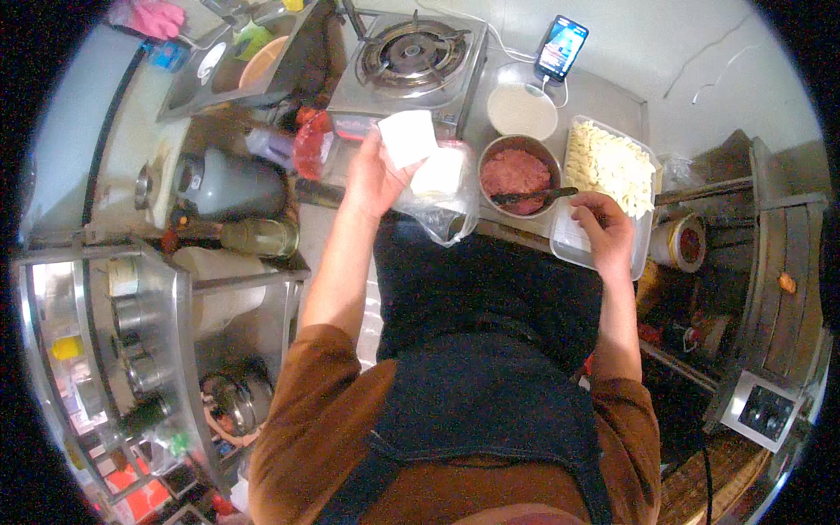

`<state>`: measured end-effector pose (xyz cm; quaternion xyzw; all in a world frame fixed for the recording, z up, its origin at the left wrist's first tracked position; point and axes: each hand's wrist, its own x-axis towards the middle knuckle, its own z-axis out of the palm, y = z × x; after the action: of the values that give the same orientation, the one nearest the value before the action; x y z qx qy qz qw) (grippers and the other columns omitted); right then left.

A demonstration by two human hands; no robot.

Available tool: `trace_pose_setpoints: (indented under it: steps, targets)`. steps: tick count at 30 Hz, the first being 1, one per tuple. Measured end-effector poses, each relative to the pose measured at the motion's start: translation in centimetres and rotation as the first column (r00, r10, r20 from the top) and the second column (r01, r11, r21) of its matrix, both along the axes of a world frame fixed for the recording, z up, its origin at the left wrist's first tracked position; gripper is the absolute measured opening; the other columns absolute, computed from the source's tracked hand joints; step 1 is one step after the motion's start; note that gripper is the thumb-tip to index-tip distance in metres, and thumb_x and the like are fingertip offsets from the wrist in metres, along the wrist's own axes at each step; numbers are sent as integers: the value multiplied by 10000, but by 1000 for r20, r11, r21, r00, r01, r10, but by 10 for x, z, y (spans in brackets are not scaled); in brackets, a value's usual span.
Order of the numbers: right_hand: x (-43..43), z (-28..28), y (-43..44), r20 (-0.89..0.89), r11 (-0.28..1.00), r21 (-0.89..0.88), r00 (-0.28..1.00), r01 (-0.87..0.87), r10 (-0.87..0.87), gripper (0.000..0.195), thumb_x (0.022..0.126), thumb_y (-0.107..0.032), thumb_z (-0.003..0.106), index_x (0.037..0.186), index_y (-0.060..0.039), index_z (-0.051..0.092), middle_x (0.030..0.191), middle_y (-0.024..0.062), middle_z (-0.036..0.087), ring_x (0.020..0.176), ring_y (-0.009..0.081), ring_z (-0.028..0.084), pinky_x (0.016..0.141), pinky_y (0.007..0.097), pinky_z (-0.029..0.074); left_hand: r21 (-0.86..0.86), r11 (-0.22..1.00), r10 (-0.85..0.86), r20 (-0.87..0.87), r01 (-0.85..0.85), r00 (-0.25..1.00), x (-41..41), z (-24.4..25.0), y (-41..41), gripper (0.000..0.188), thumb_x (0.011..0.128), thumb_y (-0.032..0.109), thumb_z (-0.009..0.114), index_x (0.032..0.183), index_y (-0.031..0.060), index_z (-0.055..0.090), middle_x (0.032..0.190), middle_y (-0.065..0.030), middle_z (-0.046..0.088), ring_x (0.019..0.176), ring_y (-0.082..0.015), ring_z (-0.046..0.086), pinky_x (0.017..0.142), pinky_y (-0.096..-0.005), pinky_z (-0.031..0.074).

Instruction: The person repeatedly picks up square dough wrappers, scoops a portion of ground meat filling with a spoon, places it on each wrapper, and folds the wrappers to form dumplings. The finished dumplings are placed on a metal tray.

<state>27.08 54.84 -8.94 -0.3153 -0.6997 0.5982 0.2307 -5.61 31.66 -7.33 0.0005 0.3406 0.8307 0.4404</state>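
My left hand holds a small stack of white square wrappers, likely dough. Beside it, more white squares lie in an open clear plastic bag. A round metal pot of pinkish minced meat stands to the right, with a dark utensil lying across the meat. My right hand is bent over the near part of a clear plastic tray, close to the utensil's end; whether its fingertips hold anything is unclear. Rows of pale folded dumplings fill the tray's far part.
Behind the pot are a round pale dish or lid and a lit smartphone on a cable. A gas burner stands at the back, left of them. A metal sink is at the upper left, shelving at the left.
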Motion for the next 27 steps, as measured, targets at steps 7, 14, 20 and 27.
trace_pose_setpoints:
  steps: [7,14,20,27]
  targets:
    - [-39,-4,-23,151,986,169,988,0,-26,372,935,-219,770,1211,19,693,1026,138,740,907,185,709,817,330,564,-102,981,-182,-208,164,961,58,-13,6,428,991,235,646,1344,-3,605,1255,-154,714,1098,-309,723,975,-472,592]
    - [-43,-40,11,217,989,145,973,42,-73,355,884,-304,816,1060,-4,748,975,153,765,933,252,724,859,370,560,132,960,-266,177,245,948,101,-13,-23,497,1042,208,544,1462,-52,489,1385,-195,639,1217,-323,661,1021,-456,551]
    - [-60,-22,-20,53,979,163,992,-120,112,174,947,-162,752,1042,-17,751,831,31,728,770,84,635,715,272,518,-126,954,-260,93,271,961,96,-67,-58,497,1064,251,506,1416,-99,522,1329,-240,669,1156,-349,694,920,-418,572]
    - [-45,10,-11,164,896,352,960,-272,227,199,978,-144,695,1119,-13,749,1049,131,743,988,245,703,877,349,538,-178,957,-219,77,229,973,117,-47,-37,553,1062,237,484,1463,-139,425,1410,-296,593,1283,-445,615,1095,-537,509]
